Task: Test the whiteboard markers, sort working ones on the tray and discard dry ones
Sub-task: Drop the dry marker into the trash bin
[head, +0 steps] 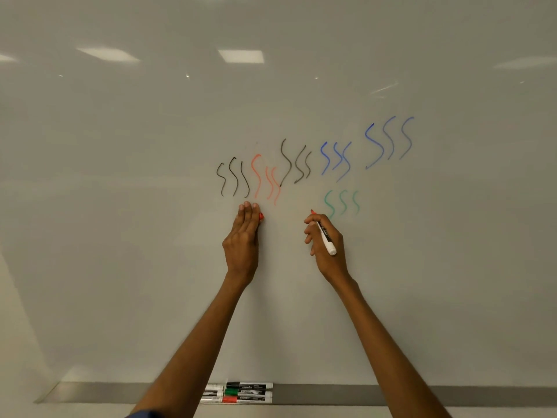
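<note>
A grey metal tray [391, 395] runs along the foot of the whiteboard [301, 312], nearest the viewer. On the tray, just right of the left forearm, capped markers lie side by side: black [249, 385], green [247, 392] and red [245, 399], with more marker ends partly hidden behind the arm.

Above the tray, both bare arms reach up to the board. The left hand [242, 236] has its fingers straight and together, edge-on to the board, with a red cap [261, 216] pinched at its far side. The right hand [324, 236] is curled around an uncapped white-barrelled marker [326, 239], its red tip pointing up at the board; whether the tip touches cannot be told.

Higher on the board sit groups of wavy test strokes: black, red, black, blue and blue from left to right, with a green group [342, 203] just above the right hand. Near the top of the glossy white board, ceiling light panels are reflected.
</note>
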